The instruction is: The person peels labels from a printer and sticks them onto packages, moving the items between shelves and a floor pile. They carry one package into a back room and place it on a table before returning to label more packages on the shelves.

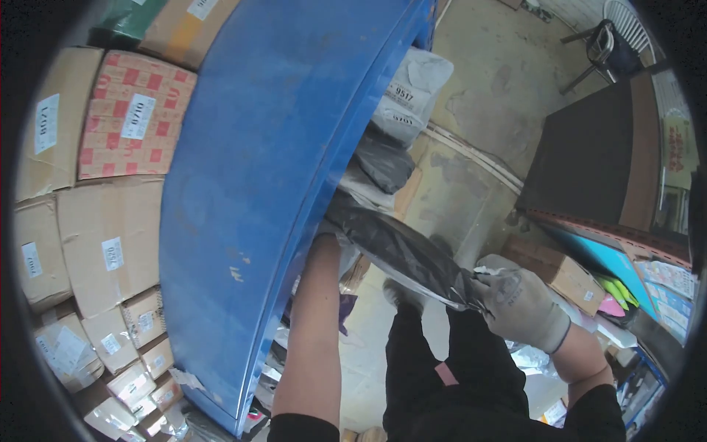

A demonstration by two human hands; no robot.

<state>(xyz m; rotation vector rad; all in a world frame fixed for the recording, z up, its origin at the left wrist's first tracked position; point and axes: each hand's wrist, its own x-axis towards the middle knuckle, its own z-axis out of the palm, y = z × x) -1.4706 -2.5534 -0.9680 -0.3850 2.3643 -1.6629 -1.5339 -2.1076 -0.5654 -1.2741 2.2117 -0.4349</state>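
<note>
My right hand (pixel 519 302), in a grey work glove, grips the near end of a long black plastic parcel (pixel 401 254). The parcel slants up and left to the edge of a blue metal shelf (pixel 272 169). My left arm reaches up under that shelf, and my left hand (pixel 324 239) is mostly hidden behind the shelf edge at the parcel's far end; its grip cannot be made out. More grey and white bagged parcels (pixel 409 92) with number labels lie on the level below the blue shelf.
Labelled cardboard boxes (pixel 110 221) are stacked to the left of the shelf. A dark cabinet (pixel 596 155) stands at right, with a small carton (pixel 563 272) and coloured papers below it. A chair (pixel 604 44) stands far back on the concrete floor.
</note>
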